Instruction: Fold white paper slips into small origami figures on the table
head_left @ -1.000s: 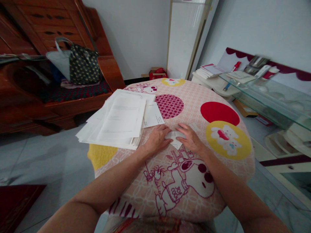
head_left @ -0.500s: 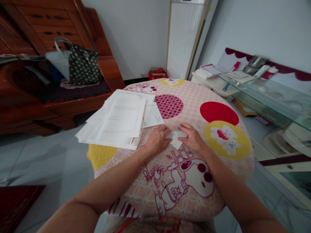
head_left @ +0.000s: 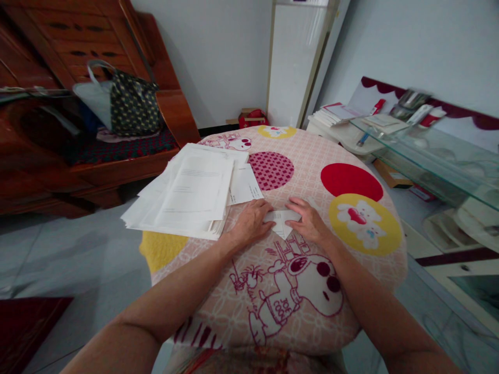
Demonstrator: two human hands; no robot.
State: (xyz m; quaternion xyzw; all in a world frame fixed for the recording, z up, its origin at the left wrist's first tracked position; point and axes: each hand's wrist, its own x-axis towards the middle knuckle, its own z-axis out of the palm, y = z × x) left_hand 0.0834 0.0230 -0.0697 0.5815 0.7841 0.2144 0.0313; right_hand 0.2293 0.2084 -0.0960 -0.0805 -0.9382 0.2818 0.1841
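A small folded piece of white paper lies on the round table covered by a pink cartoon-print cloth. My left hand rests on the paper's left side, fingers curled and pressing its edge. On the paper's right side, my right hand also presses down with its fingers held together. The paper's pointed lower corner shows between the two hands. A thick, loose stack of white sheets lies on the table just left of my left hand.
A wooden bench with a dark patterned bag stands to the left. A glass shelf unit with bottles and books runs along the right wall. A tall white cabinet stands behind the table.
Both hands stay on the folded paper; the fingers have shifted slightly, showing more of the paper's middle and lower point than a second ago.
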